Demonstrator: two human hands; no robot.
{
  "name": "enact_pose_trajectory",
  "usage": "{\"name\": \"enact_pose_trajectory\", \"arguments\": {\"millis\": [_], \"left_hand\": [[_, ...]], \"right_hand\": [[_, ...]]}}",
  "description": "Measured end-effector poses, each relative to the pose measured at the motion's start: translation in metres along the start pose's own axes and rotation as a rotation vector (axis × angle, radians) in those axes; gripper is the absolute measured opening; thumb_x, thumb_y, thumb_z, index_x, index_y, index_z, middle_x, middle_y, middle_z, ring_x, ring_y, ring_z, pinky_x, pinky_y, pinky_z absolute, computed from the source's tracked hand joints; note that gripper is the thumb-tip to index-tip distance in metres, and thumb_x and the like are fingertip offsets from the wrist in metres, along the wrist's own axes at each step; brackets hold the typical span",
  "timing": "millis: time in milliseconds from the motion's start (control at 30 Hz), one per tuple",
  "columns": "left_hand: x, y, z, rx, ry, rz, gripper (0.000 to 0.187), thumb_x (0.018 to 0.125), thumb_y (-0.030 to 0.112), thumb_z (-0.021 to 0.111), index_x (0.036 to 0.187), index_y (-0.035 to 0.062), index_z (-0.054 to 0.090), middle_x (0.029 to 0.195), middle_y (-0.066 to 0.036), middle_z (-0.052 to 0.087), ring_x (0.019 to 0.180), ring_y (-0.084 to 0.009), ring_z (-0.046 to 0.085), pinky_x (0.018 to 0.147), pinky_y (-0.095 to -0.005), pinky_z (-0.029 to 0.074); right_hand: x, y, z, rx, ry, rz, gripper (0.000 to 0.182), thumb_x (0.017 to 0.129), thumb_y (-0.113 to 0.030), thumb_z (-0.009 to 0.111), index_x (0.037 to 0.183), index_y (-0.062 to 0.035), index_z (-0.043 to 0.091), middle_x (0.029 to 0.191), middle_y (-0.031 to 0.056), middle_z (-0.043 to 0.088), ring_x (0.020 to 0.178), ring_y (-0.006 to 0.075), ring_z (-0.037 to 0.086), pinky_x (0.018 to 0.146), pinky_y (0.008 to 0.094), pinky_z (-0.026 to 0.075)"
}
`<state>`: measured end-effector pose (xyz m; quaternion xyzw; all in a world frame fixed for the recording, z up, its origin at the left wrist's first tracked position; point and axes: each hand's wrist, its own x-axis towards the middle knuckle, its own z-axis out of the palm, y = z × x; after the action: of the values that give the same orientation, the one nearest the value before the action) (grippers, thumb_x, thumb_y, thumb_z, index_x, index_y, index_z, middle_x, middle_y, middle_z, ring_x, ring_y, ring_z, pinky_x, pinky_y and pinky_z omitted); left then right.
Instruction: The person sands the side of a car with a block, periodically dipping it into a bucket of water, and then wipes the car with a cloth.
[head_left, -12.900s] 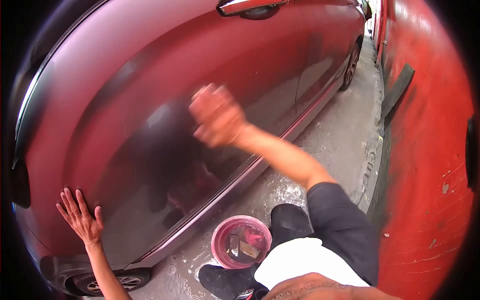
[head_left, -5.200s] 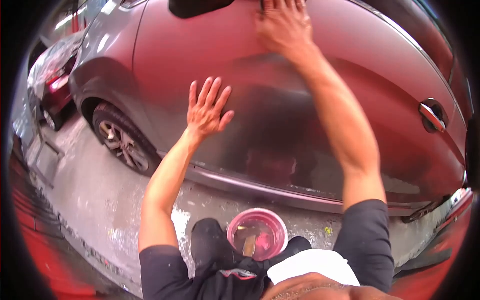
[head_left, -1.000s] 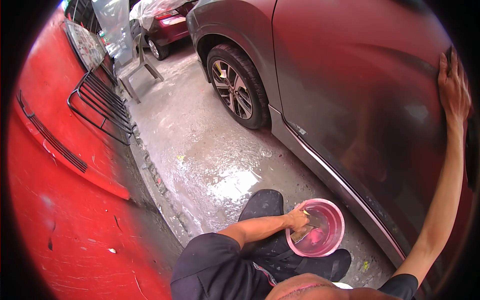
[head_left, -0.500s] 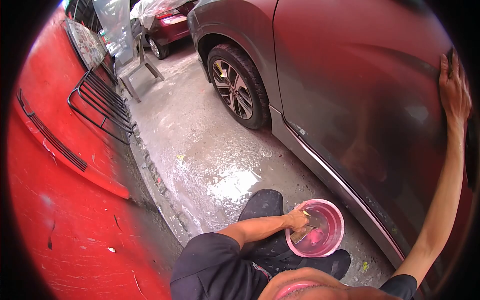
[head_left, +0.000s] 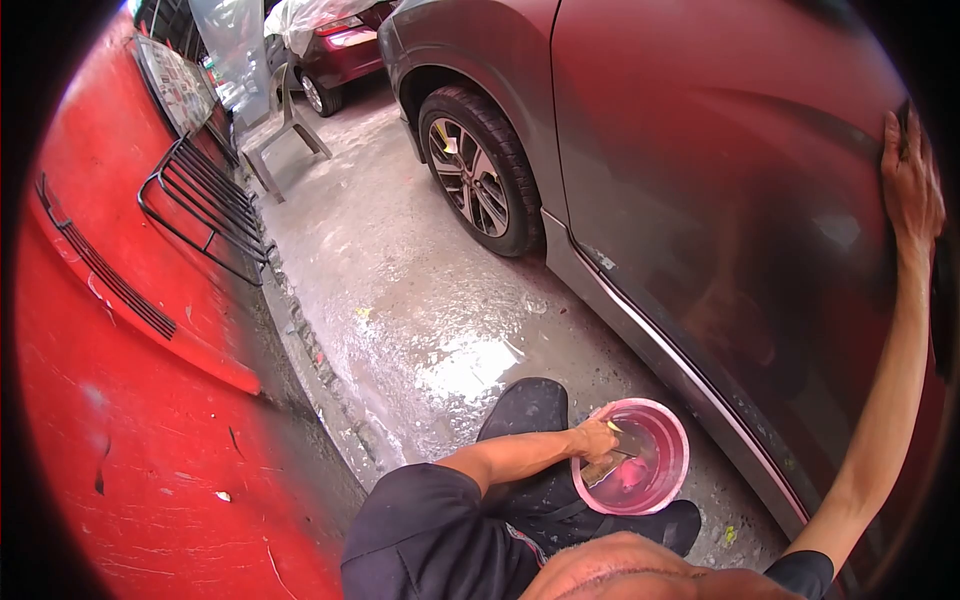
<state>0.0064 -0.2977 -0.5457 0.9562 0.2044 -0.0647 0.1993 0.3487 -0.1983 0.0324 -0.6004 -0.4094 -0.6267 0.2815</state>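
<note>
My left hand (head_left: pixel 597 438) reaches over the near rim of a pink bucket (head_left: pixel 681 480), its fingers closed on a flat, dark grey piece (head_left: pixel 629 440). A bit of yellow shows at the fingertips. Under that hand lies a brownish flat thing (head_left: pixel 600 470), partly hidden. Water and a bright pink thing (head_left: pixel 632 471) are inside the bucket, which stands between my feet. My right hand (head_left: pixel 910 190) rests flat against the dark, reddish-reflecting car door (head_left: pixel 720 200), with the arm stretched out and the fingers extended.
The car's front wheel (head_left: pixel 468 175) and sill (head_left: pixel 665 345) are close on the right. A red wall or panel (head_left: pixel 120 420) runs along the left, with a black metal rack (head_left: pixel 205 210) against it. Farther off stand a plastic chair (head_left: pixel 285 135) and another car (head_left: pixel 345 55). The concrete floor (head_left: pixel 400 300) is wet.
The view has shifted very slightly. Both hands keep their places, the left at the bucket and the right on the car door.
</note>
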Motion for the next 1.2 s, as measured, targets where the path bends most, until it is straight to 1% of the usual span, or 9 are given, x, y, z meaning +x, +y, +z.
{"name": "enact_pose_trajectory", "arguments": {"millis": [233, 300, 400, 467, 700, 800, 867, 1000, 1200], "left_hand": [[-0.003, 0.005, -0.010, 0.020, -0.039, -0.006, 0.045, 0.083, 0.045, 0.062, 0.109, 0.0091, 0.071, 0.098, -0.018, 0.072, 0.106, -0.0326, 0.066, 0.120, -0.0583, -0.002], [-0.003, 0.003, -0.006, 0.029, -0.053, -0.009, 0.046, 0.083, 0.046, 0.062, 0.110, 0.0095, 0.071, 0.099, -0.018, 0.072, 0.107, -0.0326, 0.066, 0.120, -0.0583, -0.002], [-0.002, 0.002, 0.000, 0.008, 0.037, 0.011, 0.043, 0.079, 0.045, 0.064, 0.101, 0.0089, 0.073, 0.094, -0.017, 0.073, 0.105, -0.0337, 0.067, 0.117, -0.0628, -0.004], [-0.005, 0.007, -0.012, 0.037, -0.041, -0.011, 0.045, 0.084, 0.045, 0.061, 0.110, 0.0099, 0.071, 0.099, -0.017, 0.072, 0.107, -0.0322, 0.066, 0.119, -0.0588, -0.003], [-0.004, 0.006, -0.013, 0.037, -0.072, -0.011, 0.045, 0.084, 0.045, 0.060, 0.111, 0.0102, 0.070, 0.100, -0.017, 0.072, 0.108, -0.0314, 0.066, 0.119, -0.0591, -0.003], [-0.002, 0.003, -0.005, 0.045, -0.070, -0.015, 0.045, 0.084, 0.046, 0.060, 0.110, 0.0099, 0.071, 0.100, -0.017, 0.072, 0.108, -0.0311, 0.066, 0.119, -0.0592, -0.003], [0.001, -0.001, 0.006, 0.020, 0.025, 0.011, 0.041, 0.081, 0.045, 0.064, 0.099, 0.0084, 0.073, 0.092, -0.017, 0.073, 0.103, -0.0331, 0.068, 0.117, -0.0622, -0.005], [-0.002, 0.001, -0.002, 0.021, 0.004, 0.011, 0.041, 0.081, 0.044, 0.065, 0.099, 0.0083, 0.073, 0.092, -0.017, 0.073, 0.103, -0.0332, 0.068, 0.117, -0.0622, -0.004], [-0.001, 0.000, 0.000, 0.030, 0.001, 0.004, 0.041, 0.081, 0.044, 0.065, 0.099, 0.0084, 0.073, 0.092, -0.018, 0.073, 0.103, -0.0342, 0.068, 0.117, -0.0625, -0.004]], "right_hand": [[0.000, 0.000, -0.001, 0.043, 0.016, -0.007, 0.068, 0.099, -0.063, 0.031, 0.153, -0.0209, 0.034, 0.152, 0.0118, 0.042, 0.138, 0.0335, 0.041, 0.111, 0.0443, 0.037], [-0.001, -0.001, -0.004, -0.033, -0.099, 0.041, 0.068, 0.099, -0.063, 0.030, 0.153, -0.0219, 0.034, 0.152, 0.0112, 0.042, 0.138, 0.0338, 0.042, 0.110, 0.0450, 0.038], [-0.002, -0.001, -0.002, -0.006, -0.047, 0.026, 0.069, 0.098, -0.065, 0.029, 0.153, -0.0227, 0.034, 0.152, 0.0108, 0.042, 0.137, 0.0339, 0.042, 0.109, 0.0451, 0.038], [-0.003, -0.002, -0.003, -0.012, -0.040, 0.025, 0.069, 0.098, -0.065, 0.029, 0.153, -0.0226, 0.034, 0.152, 0.0107, 0.042, 0.137, 0.0338, 0.042, 0.109, 0.0449, 0.038], [-0.002, -0.002, -0.004, -0.034, -0.038, 0.024, 0.070, 0.098, -0.066, 0.028, 0.153, -0.0222, 0.034, 0.152, 0.0106, 0.043, 0.137, 0.0330, 0.042, 0.110, 0.0443, 0.038], [-0.001, 0.000, -0.002, 0.008, -0.008, 0.010, 0.070, 0.098, -0.066, 0.028, 0.153, -0.0223, 0.034, 0.151, 0.0108, 0.043, 0.137, 0.0332, 0.043, 0.109, 0.0446, 0.039], [-0.002, -0.001, -0.002, -0.002, -0.025, 0.022, 0.071, 0.098, -0.066, 0.028, 0.153, -0.0223, 0.034, 0.152, 0.0110, 0.043, 0.137, 0.0334, 0.043, 0.109, 0.0447, 0.039], [-0.002, -0.001, -0.005, -0.028, -0.092, 0.053, 0.071, 0.098, -0.066, 0.028, 0.153, -0.0222, 0.034, 0.152, 0.0109, 0.042, 0.136, 0.0339, 0.044, 0.108, 0.0452, 0.040], [-0.003, -0.005, -0.007, 0.011, -0.031, 0.043, 0.071, 0.098, -0.066, 0.029, 0.153, -0.0223, 0.034, 0.152, 0.0102, 0.042, 0.136, 0.0341, 0.044, 0.108, 0.0454, 0.040]]}}
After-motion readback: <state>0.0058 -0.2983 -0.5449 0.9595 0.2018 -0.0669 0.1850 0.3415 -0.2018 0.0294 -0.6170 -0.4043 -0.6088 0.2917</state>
